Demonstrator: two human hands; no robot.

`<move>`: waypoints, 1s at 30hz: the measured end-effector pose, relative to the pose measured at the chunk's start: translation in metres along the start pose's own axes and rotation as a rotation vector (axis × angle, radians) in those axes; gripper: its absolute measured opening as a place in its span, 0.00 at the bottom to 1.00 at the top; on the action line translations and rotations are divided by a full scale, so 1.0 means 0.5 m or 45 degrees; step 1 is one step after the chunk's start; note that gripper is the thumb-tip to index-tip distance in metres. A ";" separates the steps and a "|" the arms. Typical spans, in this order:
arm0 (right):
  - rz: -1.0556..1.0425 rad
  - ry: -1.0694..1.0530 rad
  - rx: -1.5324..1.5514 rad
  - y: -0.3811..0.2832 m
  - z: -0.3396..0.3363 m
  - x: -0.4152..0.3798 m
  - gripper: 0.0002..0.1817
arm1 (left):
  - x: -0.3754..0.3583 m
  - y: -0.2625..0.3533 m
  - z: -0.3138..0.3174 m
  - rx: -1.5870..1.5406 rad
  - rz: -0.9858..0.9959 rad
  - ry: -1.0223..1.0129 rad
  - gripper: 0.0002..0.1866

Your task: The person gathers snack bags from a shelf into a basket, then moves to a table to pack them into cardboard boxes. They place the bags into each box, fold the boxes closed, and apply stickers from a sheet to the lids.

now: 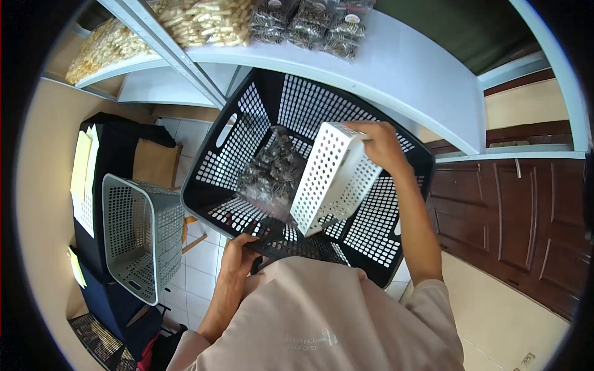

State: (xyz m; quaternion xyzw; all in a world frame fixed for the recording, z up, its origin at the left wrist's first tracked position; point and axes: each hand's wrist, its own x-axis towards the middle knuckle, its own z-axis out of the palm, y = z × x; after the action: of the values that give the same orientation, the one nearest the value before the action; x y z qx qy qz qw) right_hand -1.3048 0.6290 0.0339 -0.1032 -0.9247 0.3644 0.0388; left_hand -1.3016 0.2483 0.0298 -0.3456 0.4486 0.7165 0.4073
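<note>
A large black plastic laundry-style basket (346,102) with perforated walls is in front of my body. My left hand (238,258) is closed around its near rim. With my right hand (382,143) I grip the upper end of a small white perforated basket (322,164). This white basket is tilted on its side, and its lower part reaches down inside the black one. To its left, clear plastic packs with dark contents (272,167) lie in the black basket. The white basket hides part of the black basket's floor.
A white shelf (408,80) carries packs of pale sticks (204,21) and dark packs (309,25). At left, a grey perforated basket (151,235) lies tilted beside dark cloth-covered things. A brown panelled door (501,216) is at right.
</note>
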 end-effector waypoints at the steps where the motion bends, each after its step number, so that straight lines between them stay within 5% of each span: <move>1: -0.060 0.046 -0.079 -0.041 -0.055 -0.007 0.20 | 0.006 -0.003 -0.005 -0.008 0.006 -0.013 0.38; 5: 0.254 0.253 -0.165 -0.108 -0.245 -0.047 0.15 | 0.031 -0.018 -0.017 -0.093 -0.035 -0.015 0.41; 8: 0.472 0.428 -0.227 -0.036 -0.370 -0.091 0.11 | 0.064 -0.035 -0.056 -0.218 -0.189 0.068 0.37; 9: 0.740 0.467 -0.123 -0.011 -0.407 -0.093 0.12 | 0.066 -0.037 -0.047 -0.223 -0.184 0.068 0.37; 12: 0.847 0.633 0.138 0.099 -0.477 -0.131 0.15 | 0.051 -0.031 -0.012 -0.108 -0.056 0.137 0.36; 17: 1.049 0.846 0.371 0.249 -0.528 -0.163 0.11 | 0.069 -0.042 -0.037 -0.042 0.001 0.024 0.38; 23: 1.186 0.903 0.546 0.398 -0.532 -0.168 0.12 | 0.071 -0.036 -0.034 -0.007 -0.077 0.147 0.26; 30: 1.225 1.044 0.573 0.422 -0.513 -0.154 0.28 | 0.081 -0.048 -0.060 0.108 -0.110 0.199 0.12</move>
State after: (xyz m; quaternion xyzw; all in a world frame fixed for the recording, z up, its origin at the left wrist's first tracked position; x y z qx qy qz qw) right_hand -1.1575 0.9333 0.0781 -0.6233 -0.5877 0.4563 0.2407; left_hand -1.2935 0.2381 -0.0246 -0.4019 0.4935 0.6496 0.4158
